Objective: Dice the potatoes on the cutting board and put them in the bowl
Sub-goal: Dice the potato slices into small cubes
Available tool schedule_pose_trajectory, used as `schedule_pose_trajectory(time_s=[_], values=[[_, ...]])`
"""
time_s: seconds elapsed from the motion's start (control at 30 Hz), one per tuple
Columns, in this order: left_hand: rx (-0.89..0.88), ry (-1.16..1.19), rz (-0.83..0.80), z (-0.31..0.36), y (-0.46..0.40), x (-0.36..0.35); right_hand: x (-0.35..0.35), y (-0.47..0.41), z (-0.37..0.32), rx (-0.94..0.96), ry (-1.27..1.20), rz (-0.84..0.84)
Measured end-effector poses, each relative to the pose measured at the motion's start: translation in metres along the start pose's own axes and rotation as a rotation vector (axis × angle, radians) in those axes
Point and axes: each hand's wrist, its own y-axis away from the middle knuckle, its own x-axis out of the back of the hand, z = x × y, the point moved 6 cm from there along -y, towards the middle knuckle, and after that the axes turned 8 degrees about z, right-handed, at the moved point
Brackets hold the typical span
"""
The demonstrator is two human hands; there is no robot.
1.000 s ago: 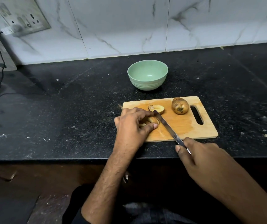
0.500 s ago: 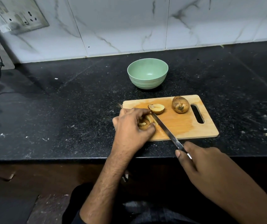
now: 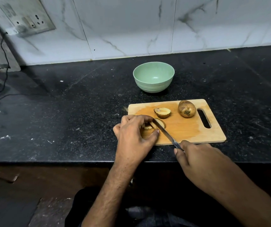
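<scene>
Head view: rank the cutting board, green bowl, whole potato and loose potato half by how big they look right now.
1. cutting board
2. green bowl, though it sits farther from the camera
3. whole potato
4. loose potato half, lying close beside the whole potato, so that comparison is fair

1. A speckled black stone counter spreads beneath both hands.
2. Beyond them rises a white marble-veined tiled wall.
3. Far left hangs a grimy socket plate, its black cord trailing down.

bowl: 1 | cutting board: 1 | knife: 1 | whole potato: 1
</scene>
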Motion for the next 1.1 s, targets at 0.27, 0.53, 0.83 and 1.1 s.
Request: schedule_pose_trajectory(time_s=[0.27, 0.53, 0.83, 1.1], values=[[-0.207, -0.097, -0.036, 0.017, 0.01, -0.008, 0.004, -0.008, 0.013, -0.038, 0.048, 0.011], [-0.226, -0.212, -0.123, 0.024, 0.011, -0.023, 0.012, 0.015, 0.029, -0.049, -0.016, -0.078], [-0.163, -0.166, -0.071, 0.016, 0.012, -0.019, 0.02, 0.027, 0.025, -0.034, -0.029, -0.044], [-0.124, -0.096, -0.081, 0.012, 0.01, -0.013, 0.013, 0.025, 0.02, -0.045, -0.053, -0.036]])
